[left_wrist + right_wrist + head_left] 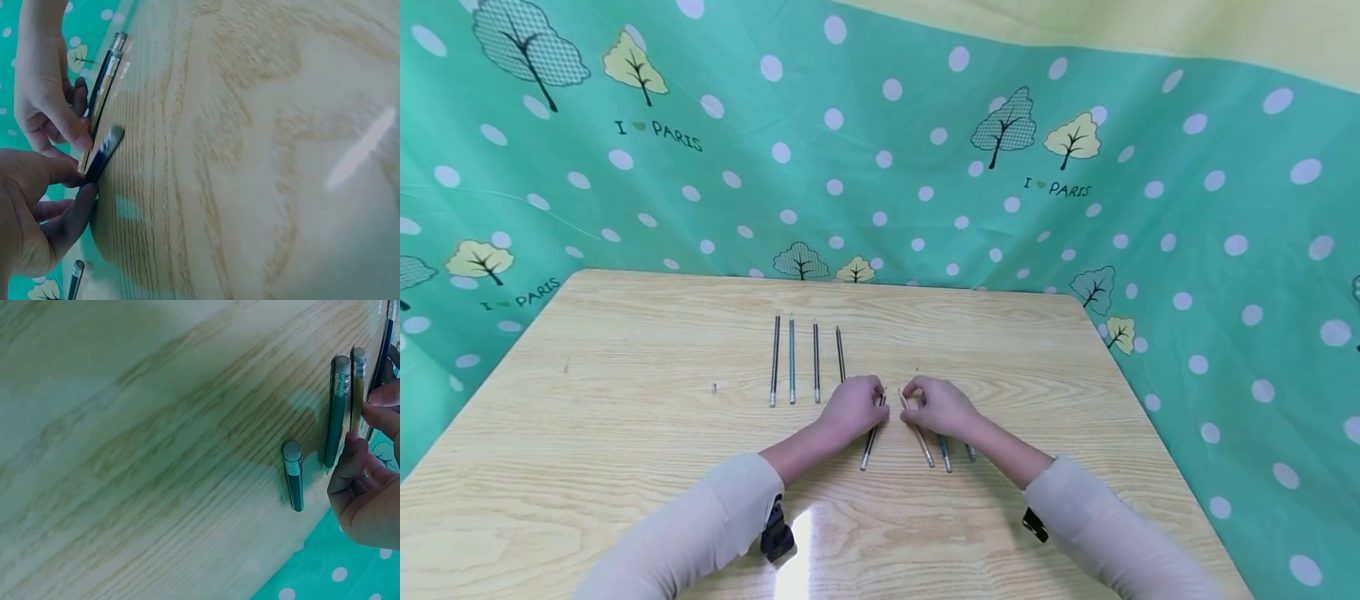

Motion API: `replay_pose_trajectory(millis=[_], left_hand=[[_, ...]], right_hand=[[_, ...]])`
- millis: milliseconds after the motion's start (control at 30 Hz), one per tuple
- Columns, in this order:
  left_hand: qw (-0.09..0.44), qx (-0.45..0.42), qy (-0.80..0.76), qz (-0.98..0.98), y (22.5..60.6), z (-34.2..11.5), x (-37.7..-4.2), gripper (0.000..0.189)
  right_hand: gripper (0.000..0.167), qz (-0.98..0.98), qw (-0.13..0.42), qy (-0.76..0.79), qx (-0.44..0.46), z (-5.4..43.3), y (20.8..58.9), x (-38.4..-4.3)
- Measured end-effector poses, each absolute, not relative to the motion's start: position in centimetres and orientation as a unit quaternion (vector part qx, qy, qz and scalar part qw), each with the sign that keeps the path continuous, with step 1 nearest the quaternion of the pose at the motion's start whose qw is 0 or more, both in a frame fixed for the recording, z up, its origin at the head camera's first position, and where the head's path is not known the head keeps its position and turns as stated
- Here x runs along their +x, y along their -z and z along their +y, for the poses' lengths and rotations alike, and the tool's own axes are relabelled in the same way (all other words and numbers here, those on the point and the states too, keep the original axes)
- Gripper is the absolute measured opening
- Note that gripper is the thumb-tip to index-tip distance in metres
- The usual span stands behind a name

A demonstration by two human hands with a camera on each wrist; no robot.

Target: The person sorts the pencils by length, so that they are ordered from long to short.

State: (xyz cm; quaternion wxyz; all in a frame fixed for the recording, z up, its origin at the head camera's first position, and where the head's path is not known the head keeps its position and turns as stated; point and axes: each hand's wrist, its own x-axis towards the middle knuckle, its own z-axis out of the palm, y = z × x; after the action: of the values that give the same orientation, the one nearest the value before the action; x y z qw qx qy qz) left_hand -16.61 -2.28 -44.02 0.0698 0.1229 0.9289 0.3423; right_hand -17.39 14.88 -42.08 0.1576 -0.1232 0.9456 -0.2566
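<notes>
My left hand pinches a dark pencil between thumb and fingers. It slants on the wooden table with its eraser end toward me. Close by on the right, my right hand pinches a yellow pencil near its far end. Partly under the right hand lie a teal pencil and a darker pencil, their eraser ends showing. Left of the left hand, several pencils stand side by side in a row, among them a blue one and a dark one partly covered by that hand.
The wooden table ends at a green polka-dot cloth at the back and sides. A tiny dark bit lies left of the row. Black wrist straps hang below the sleeves.
</notes>
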Motion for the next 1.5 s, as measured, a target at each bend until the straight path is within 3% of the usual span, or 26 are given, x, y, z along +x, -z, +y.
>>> replay_pose_trajectory(millis=[633, 1100, 1500], left_hand=[[0.070, 0.091, -0.379, 0.918, 43.4, -3.0, -16.7, 0.025], [0.093, 0.058, -0.492, 0.863, 43.7, -4.3, -17.1, 0.023], [0.107, 0.016, -0.557, 0.823, 43.2, -4.8, -17.3, 0.025]], right_hand=[[0.030, 0.935, 0.160, 0.287, -0.131, 14.4, 42.1, -17.3], [0.032, 0.934, 0.173, 0.280, -0.141, 14.1, 42.1, -17.5], [0.034, 0.903, 0.180, 0.368, -0.126, 14.4, 41.1, -18.0]])
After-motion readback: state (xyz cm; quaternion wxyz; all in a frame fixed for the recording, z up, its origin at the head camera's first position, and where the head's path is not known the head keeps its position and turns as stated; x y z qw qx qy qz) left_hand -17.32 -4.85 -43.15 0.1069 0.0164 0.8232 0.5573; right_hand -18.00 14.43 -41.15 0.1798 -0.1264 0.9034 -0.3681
